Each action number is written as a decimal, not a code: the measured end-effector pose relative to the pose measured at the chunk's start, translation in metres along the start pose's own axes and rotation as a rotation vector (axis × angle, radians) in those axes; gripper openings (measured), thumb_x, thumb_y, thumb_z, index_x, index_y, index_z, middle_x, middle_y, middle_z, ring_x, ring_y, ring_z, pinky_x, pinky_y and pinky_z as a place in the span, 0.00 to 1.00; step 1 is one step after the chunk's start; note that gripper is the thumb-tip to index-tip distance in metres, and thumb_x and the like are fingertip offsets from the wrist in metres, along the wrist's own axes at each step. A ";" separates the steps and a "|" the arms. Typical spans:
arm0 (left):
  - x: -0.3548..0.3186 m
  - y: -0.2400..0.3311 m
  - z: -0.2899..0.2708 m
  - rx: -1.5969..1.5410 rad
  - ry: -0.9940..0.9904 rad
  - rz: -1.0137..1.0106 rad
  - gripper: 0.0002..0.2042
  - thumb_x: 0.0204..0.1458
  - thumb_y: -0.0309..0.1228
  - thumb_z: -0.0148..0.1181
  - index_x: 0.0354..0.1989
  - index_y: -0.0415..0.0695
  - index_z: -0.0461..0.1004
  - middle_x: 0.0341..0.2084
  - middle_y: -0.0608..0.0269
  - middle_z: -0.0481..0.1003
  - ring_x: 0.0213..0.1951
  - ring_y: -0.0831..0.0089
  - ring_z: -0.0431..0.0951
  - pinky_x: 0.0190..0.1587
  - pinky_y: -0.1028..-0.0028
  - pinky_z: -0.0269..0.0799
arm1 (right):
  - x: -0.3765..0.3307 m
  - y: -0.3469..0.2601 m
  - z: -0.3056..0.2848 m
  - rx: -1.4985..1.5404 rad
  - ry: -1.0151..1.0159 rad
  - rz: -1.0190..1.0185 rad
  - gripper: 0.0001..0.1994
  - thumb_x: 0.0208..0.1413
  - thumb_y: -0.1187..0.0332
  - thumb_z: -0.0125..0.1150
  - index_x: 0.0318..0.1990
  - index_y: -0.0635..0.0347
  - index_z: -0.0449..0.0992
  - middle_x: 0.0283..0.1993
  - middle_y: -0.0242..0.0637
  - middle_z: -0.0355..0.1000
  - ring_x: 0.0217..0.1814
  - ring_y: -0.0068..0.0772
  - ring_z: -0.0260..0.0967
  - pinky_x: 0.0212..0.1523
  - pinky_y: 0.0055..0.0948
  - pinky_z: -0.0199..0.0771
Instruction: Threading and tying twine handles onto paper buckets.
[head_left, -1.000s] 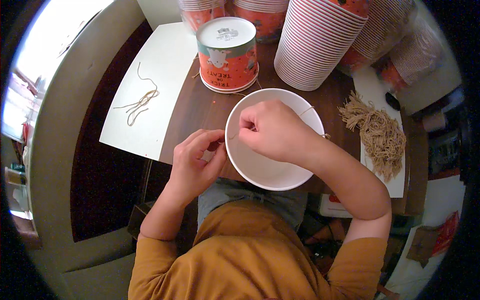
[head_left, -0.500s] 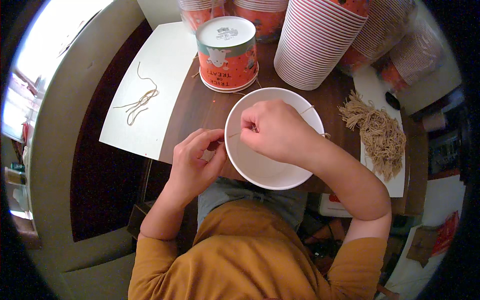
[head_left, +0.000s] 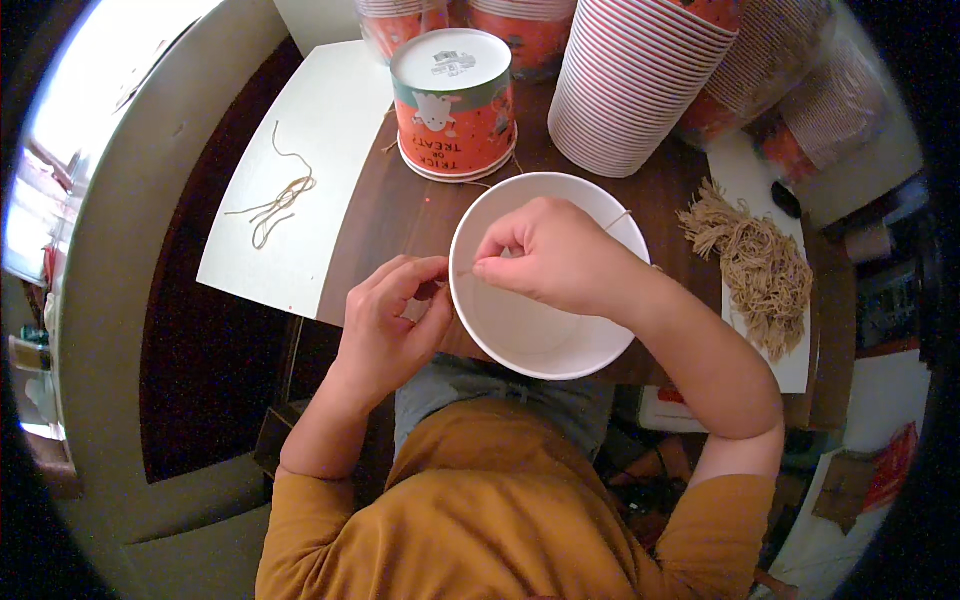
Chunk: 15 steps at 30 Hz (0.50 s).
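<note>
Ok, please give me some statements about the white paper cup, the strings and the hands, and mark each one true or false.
1. The right hand is over the white cup and pinches a thin string. True.
2. The left hand lies flat on the white sheet. False: it is at the cup's left rim, fingers pinched.
3. An orange cup stands upside down behind the white cup. True.
4. The pile of strings lies inside the white cup. False: it lies on a sheet to the right.
5. The stack of cups is at the far side of the table. True.
</note>
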<state>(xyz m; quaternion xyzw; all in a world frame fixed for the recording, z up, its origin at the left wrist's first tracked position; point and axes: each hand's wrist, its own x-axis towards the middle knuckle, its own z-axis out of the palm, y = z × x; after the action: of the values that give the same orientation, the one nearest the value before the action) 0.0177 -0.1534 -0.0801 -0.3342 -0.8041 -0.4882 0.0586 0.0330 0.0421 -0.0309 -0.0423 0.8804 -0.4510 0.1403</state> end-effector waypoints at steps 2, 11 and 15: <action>0.000 -0.001 0.000 -0.001 -0.005 -0.003 0.09 0.44 0.19 0.59 0.36 0.35 0.74 0.26 0.54 0.75 0.27 0.68 0.77 0.31 0.75 0.73 | 0.001 0.003 0.001 0.042 -0.011 0.004 0.08 0.50 0.68 0.60 0.29 0.65 0.78 0.19 0.28 0.70 0.22 0.14 0.63 0.24 0.20 0.64; 0.000 -0.002 0.000 -0.022 -0.002 -0.006 0.10 0.44 0.19 0.59 0.37 0.36 0.74 0.25 0.54 0.75 0.28 0.69 0.77 0.32 0.75 0.73 | 0.003 0.006 0.004 0.171 -0.029 0.028 0.08 0.50 0.68 0.59 0.29 0.65 0.78 0.21 0.28 0.71 0.23 0.14 0.63 0.25 0.20 0.64; 0.000 -0.001 0.000 -0.014 -0.013 -0.014 0.10 0.45 0.19 0.59 0.37 0.36 0.75 0.26 0.55 0.75 0.27 0.70 0.77 0.32 0.76 0.73 | 0.003 0.005 0.005 0.097 0.011 0.031 0.08 0.50 0.69 0.58 0.29 0.66 0.77 0.21 0.28 0.71 0.23 0.15 0.63 0.25 0.21 0.65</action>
<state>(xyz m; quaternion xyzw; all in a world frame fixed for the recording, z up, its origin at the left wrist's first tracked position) 0.0173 -0.1541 -0.0811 -0.3320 -0.8034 -0.4920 0.0478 0.0316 0.0400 -0.0385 -0.0191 0.8587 -0.4913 0.1446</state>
